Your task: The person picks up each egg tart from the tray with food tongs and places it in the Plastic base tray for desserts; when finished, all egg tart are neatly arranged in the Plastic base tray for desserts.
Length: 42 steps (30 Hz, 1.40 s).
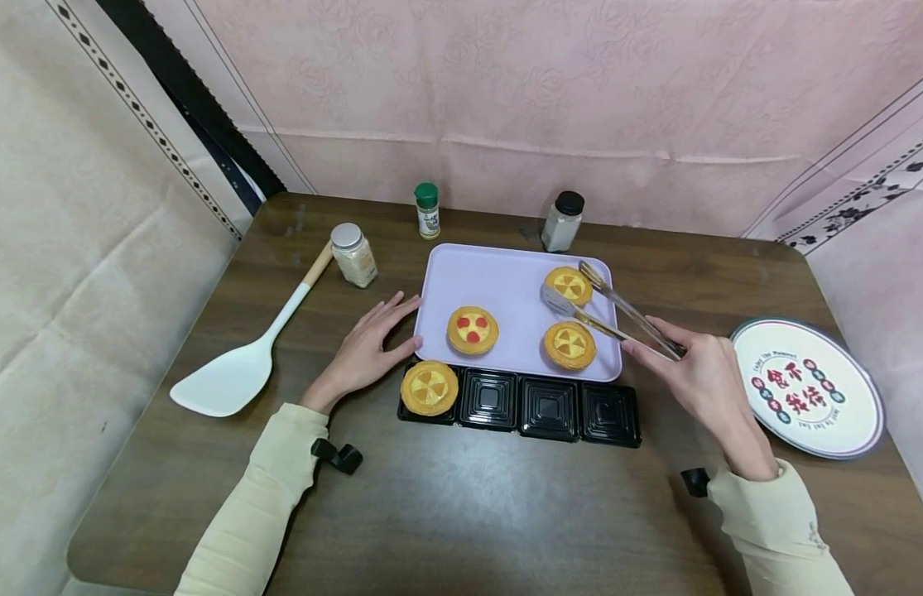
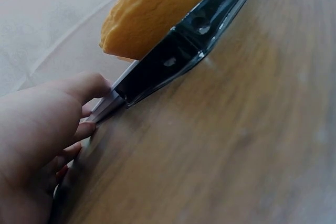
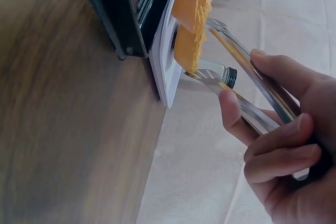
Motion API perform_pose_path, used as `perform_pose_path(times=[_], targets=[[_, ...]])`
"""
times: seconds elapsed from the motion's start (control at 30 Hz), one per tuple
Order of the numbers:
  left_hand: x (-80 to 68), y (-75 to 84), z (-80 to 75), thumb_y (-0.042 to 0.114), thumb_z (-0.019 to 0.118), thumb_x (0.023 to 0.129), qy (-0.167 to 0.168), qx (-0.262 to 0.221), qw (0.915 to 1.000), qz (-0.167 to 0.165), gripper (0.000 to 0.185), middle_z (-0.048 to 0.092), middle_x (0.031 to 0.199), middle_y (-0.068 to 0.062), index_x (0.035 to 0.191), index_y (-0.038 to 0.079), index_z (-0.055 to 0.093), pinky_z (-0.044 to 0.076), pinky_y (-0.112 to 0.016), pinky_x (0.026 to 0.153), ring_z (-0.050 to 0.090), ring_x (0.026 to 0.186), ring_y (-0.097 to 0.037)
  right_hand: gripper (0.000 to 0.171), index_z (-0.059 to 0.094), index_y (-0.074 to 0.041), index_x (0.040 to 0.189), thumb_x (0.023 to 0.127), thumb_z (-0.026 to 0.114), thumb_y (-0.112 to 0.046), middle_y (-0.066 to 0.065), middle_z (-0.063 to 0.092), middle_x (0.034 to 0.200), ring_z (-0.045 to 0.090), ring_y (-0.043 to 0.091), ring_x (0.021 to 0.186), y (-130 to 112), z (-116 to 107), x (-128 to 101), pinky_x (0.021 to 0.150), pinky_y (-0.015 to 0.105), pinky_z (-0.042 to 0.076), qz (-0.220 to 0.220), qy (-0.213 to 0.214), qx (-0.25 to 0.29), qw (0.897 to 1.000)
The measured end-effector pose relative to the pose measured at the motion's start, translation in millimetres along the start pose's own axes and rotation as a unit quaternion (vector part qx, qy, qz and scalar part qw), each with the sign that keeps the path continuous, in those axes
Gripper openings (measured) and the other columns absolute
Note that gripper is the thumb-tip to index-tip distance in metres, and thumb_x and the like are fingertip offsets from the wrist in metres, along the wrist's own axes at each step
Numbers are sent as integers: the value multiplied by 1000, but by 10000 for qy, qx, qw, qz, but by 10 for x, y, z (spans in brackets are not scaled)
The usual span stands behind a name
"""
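Note:
My right hand (image 1: 703, 372) holds metal tongs (image 1: 643, 319), gripping them near the hinged end. Their spread tips straddle a yellow tart (image 1: 569, 284) at the back right of a pale lilac tray (image 1: 506, 273). On the same tray lie another yellow tart (image 1: 569, 345) near the front right and a tart with red dots (image 1: 472, 330) at the left. Fingers extended, my left hand (image 1: 367, 348) touches the tray's left edge. A fourth tart (image 1: 429, 387) sits in the leftmost compartment of a black tray (image 1: 549, 407), along the lilac tray's front edge.
At the left lies a white turner (image 1: 233, 372) with a wooden handle. A grey-lidded jar (image 1: 354, 255), a green-capped bottle (image 1: 427, 213) and a black-capped shaker (image 1: 562, 222) stand toward the back. To the right is a white plate (image 1: 807, 389) with red characters.

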<state>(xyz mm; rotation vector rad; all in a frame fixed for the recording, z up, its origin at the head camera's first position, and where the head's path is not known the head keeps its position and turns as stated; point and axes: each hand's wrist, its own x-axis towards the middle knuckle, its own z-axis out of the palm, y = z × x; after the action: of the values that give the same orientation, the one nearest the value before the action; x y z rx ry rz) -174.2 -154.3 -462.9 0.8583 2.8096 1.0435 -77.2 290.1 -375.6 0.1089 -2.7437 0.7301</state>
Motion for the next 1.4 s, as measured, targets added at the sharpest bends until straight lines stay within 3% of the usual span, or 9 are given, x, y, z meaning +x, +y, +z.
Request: perform_pose_path(times=[0.27, 0.4, 0.47, 0.63, 0.8, 1.1, 1.4], targets=[[-5, -5, 3, 41, 59, 98, 15, -26, 10000, -36, 63, 35, 155, 1, 153, 20, 37, 10, -44, 118, 19, 146, -21, 47, 71, -9, 123, 84, 80, -34, -5, 35, 51, 26, 4, 37, -8, -32, -10, 32, 25, 25, -20, 112, 324, 9994], [6, -11, 3, 44, 58, 98, -1, -16, 10000, -70, 64, 35, 155, 3, 153, 21, 37, 10, -44, 118, 18, 147, -19, 46, 72, -15, 122, 78, 85, -20, -4, 55, 60, 29, 1, 39, -63, -147, -52, 33, 22, 26, -354, 223, 926, 9948], [12, -16, 7, 45, 58, 97, -14, -25, 10000, -96, 64, 34, 156, 3, 153, 21, 37, 10, -44, 118, 18, 147, -18, 50, 72, -16, 121, 74, 87, -12, -7, 57, 62, 29, -2, 40, -112, -222, -95, 34, 19, 26, -705, 163, 1137, 9909], [26, -23, 6, 46, 58, 97, -17, -50, 9999, -100, 64, 34, 156, 3, 153, 22, 37, 10, -45, 118, 17, 147, -18, 57, 72, -7, 119, 66, 87, 6, -11, 62, 71, 23, -10, 46, -359, -383, -231, 36, 13, 23, -1663, -524, 1614, 9714], [26, -29, 6, 45, 59, 97, 2, -53, 10000, -77, 64, 35, 155, 3, 153, 22, 37, 10, -44, 118, 18, 147, -19, 56, 71, -7, 120, 68, 85, 6, -11, 64, 80, 26, -11, 51, -500, -347, -366, 40, 10, 26, -2060, -1309, 1857, 9518], [30, -43, 22, 47, 57, 97, -11, -38, 10000, -68, 64, 35, 155, 4, 153, 22, 37, 10, -44, 118, 18, 147, -19, 47, 70, -17, 124, 79, 84, -16, -16, 64, 80, 28, -9, 47, -248, -67, -451, 41, 11, 27, -1782, -1802, 1615, 9538], [23, -41, 15, 48, 56, 97, -54, -31, 9999, -121, 64, 33, 156, 4, 153, 23, 36, 10, -44, 118, 17, 147, -18, 47, 69, -19, 125, 81, 83, -17, -18, 64, 83, 28, -7, 47, -198, -10, -475, 41, 11, 26, -1824, -1844, 1617, 9521]])
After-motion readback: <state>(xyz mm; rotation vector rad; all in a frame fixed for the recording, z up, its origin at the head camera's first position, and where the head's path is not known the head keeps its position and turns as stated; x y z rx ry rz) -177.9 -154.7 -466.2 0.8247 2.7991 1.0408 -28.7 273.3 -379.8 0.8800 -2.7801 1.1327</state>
